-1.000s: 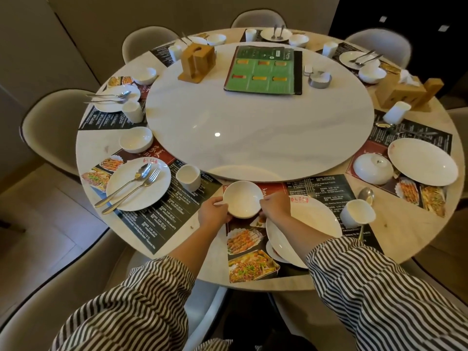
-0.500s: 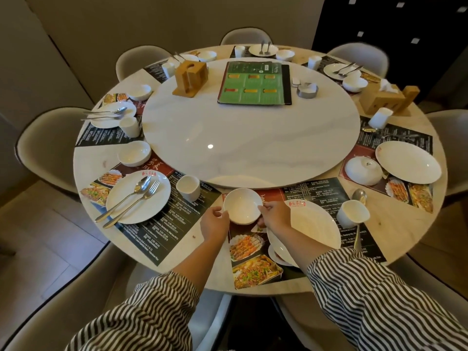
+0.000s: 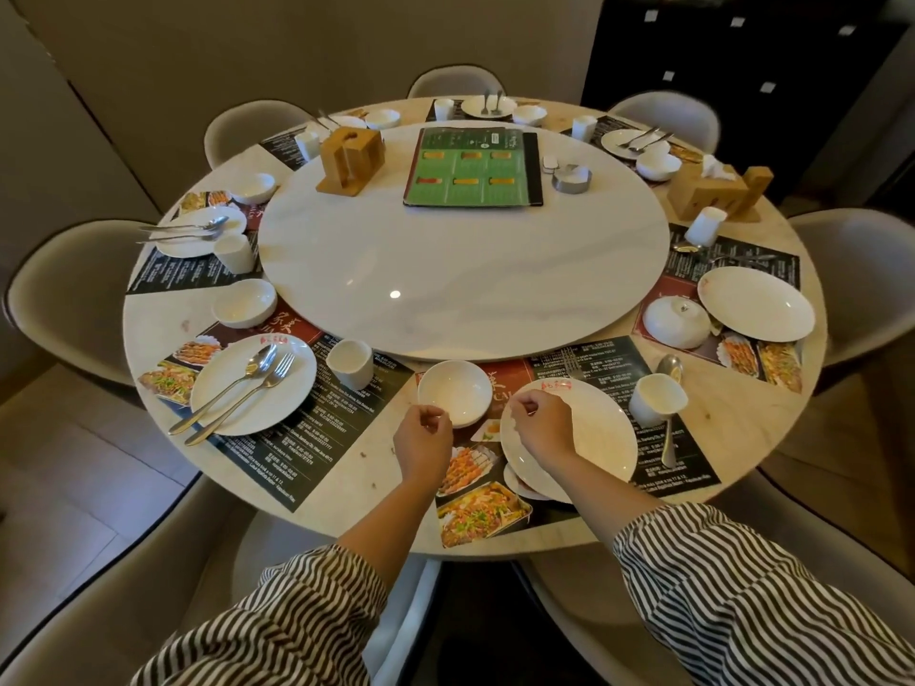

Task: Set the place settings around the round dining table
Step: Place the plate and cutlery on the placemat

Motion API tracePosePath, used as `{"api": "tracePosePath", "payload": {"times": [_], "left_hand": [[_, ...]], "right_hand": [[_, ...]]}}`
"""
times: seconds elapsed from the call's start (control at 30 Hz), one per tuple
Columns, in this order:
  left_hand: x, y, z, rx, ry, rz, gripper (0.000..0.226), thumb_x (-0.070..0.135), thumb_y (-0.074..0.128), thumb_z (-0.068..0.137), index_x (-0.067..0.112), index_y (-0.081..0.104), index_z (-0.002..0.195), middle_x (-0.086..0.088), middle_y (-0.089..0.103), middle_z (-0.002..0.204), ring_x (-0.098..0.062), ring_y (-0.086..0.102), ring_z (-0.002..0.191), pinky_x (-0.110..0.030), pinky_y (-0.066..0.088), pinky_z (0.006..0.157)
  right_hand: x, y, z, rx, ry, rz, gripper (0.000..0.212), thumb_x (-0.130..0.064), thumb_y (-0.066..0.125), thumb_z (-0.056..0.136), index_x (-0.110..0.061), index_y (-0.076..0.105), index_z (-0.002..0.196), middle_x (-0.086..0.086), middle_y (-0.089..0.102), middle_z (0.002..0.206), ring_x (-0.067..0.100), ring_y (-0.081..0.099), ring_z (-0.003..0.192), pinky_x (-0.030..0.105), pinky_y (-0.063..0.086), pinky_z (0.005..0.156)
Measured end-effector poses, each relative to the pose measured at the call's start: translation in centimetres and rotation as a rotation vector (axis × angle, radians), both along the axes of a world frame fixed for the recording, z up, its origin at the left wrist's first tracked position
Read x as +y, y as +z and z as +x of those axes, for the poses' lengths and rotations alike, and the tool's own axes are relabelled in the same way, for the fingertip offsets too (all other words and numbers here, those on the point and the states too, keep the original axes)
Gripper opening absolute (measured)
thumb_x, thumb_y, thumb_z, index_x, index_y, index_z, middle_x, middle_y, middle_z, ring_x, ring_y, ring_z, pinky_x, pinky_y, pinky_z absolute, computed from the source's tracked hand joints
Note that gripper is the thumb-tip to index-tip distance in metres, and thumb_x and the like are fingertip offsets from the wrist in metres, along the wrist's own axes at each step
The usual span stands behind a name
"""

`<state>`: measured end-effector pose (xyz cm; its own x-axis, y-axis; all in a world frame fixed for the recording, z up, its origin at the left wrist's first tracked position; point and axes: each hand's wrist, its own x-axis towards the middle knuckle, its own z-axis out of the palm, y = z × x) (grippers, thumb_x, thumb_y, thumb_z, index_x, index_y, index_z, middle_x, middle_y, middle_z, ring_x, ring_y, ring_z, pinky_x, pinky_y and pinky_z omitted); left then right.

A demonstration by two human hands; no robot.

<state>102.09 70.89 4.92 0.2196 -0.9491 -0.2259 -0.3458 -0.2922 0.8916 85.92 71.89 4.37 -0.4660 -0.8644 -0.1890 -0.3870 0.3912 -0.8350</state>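
1. Hovering beside the bowl [image 3: 454, 399], left hand [image 3: 422, 439] and right hand [image 3: 541, 427] have fingers loosely curled, grasping nothing.
2. The bowl stands on the near placemat [image 3: 495, 487]; probably light, glazed, slippery, fragile.
3. Best grip: opposite rims.

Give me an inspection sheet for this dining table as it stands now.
Surface: round table with turntable in the middle.
Job's things: bowl upright beside plate; cup and spoon to the right.
Clutter: menu, two wooden holders.
Hands: left hand and right hand loosely curled, no grip on anything.
Cables: nothing seen.
Surroundings: chairs around, dark cabinet behind.
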Motion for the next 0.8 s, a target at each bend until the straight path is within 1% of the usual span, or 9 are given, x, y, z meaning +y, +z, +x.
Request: {"api": "tracePosePath", "payload": {"times": [0.1, 0.27, 0.37, 0.47, 0.5, 0.57, 0.63, 0.7, 0.8], "left_hand": [[2.0, -0.2, -1.8, 0.025, -0.010, -0.001, 0.003, 0.016, 0.063, 0.089, 0.018, 0.062, 0.092, 0.003, 0.064, 0.087, -0.007, 0.059, 0.079, -0.016, 0.045, 0.065], [5.6, -0.9, -5.8, 0.048, -0.028, 0.042, 0.007, 0.019, 0.063, 0.090, 0.018, 0.063, 0.096, 0.004, 0.065, 0.093, -0.011, 0.060, 0.088, -0.025, 0.049, 0.077], [7.7, -1.3, -8.6, 0.084, -0.023, 0.100, 0.010, 0.018, 0.061, 0.090, 0.016, 0.064, 0.099, 0.002, 0.064, 0.096, -0.013, 0.060, 0.092, -0.023, 0.047, 0.077], [9.7, -1.9, -11.0, 0.145, 0.034, 0.170, 0.009, 0.019, 0.060, 0.091, 0.017, 0.064, 0.099, 0.001, 0.065, 0.097, -0.016, 0.062, 0.093, -0.026, 0.050, 0.078], [10.3, -2.2, -11.5, 0.153, 0.057, 0.186, 0.008, 0.019, 0.060, 0.091, 0.017, 0.064, 0.099, 0.000, 0.064, 0.097, -0.016, 0.062, 0.093, -0.027, 0.051, 0.080], [11.4, -2.9, -12.3, 0.157, 0.112, 0.212, 0.009, 0.017, 0.060, 0.091, 0.016, 0.064, 0.100, 0.000, 0.065, 0.097, -0.017, 0.062, 0.093, -0.030, 0.052, 0.085], [12.4, -3.5, -12.8, 0.136, 0.162, 0.221, 0.011, 0.018, 0.060, 0.091, 0.016, 0.065, 0.101, -0.002, 0.066, 0.098, -0.017, 0.062, 0.093, -0.032, 0.052, 0.088], [13.2, -3.8, -13.6, 0.117, 0.187, 0.209, 0.012, 0.019, 0.061, 0.091, 0.014, 0.064, 0.101, -0.001, 0.065, 0.097, -0.016, 0.061, 0.092, -0.029, 0.051, 0.084], [14.0, -3.9, -15.3, 0.107, 0.184, 0.197, 0.011, 0.020, 0.061, 0.091, 0.015, 0.065, 0.101, 0.000, 0.065, 0.096, -0.014, 0.060, 0.091, -0.025, 0.047, 0.078]], "right_hand": [[1.9, -0.1, -2.4, 0.024, 0.042, -0.001, 0.012, -0.020, 0.060, 0.093, -0.018, 0.070, 0.097, -0.003, 0.069, 0.092, 0.018, 0.066, 0.087, 0.032, 0.054, 0.083], [5.4, 0.0, -7.2, 0.061, 0.051, -0.015, 0.014, -0.022, 0.060, 0.094, -0.017, 0.071, 0.099, -0.006, 0.067, 0.092, 0.016, 0.065, 0.089, 0.036, 0.055, 0.086], [7.7, -0.3, -10.6, 0.074, 0.048, -0.024, 0.011, -0.025, 0.060, 0.094, -0.020, 0.070, 0.092, -0.008, 0.066, 0.085, 0.012, 0.064, 0.084, 0.036, 0.058, 0.080], [9.9, -0.5, -13.6, 0.109, 0.071, 0.008, 0.011, -0.024, 0.059, 0.094, -0.020, 0.068, 0.088, -0.007, 0.065, 0.082, 0.006, 0.061, 0.079, 0.025, 0.052, 0.071], [10.5, -0.5, -14.4, 0.119, 0.078, 0.024, 0.011, -0.023, 0.060, 0.094, -0.022, 0.066, 0.085, -0.007, 0.065, 0.081, 0.007, 0.061, 0.078, 0.024, 0.051, 0.071], [11.3, -0.7, -15.7, 0.099, 0.081, 0.052, 0.015, -0.021, 0.060, 0.093, -0.025, 0.063, 0.079, -0.004, 0.067, 0.079, 0.011, 0.065, 0.075, 0.028, 0.056, 0.070], [11.9, -1.0, -16.8, 0.043, 0.085, 0.091, 0.013, -0.019, 0.061, 0.093, -0.023, 0.065, 0.081, -0.001, 0.068, 0.077, 0.012, 0.067, 0.067, 0.023, 0.056, 0.060], [12.3, -1.4, -17.6, -0.006, 0.080, 0.118, 0.009, -0.017, 0.061, 0.093, -0.015, 0.068, 0.087, 0.002, 0.069, 0.077, 0.012, 0.067, 0.060, 0.019, 0.052, 0.052], [12.6, -2.3, -18.8, -0.046, 0.038, 0.110, 0.010, -0.016, 0.062, 0.093, -0.013, 0.070, 0.088, 0.002, 0.068, 0.077, 0.014, 0.066, 0.059, 0.023, 0.054, 0.056]]}}
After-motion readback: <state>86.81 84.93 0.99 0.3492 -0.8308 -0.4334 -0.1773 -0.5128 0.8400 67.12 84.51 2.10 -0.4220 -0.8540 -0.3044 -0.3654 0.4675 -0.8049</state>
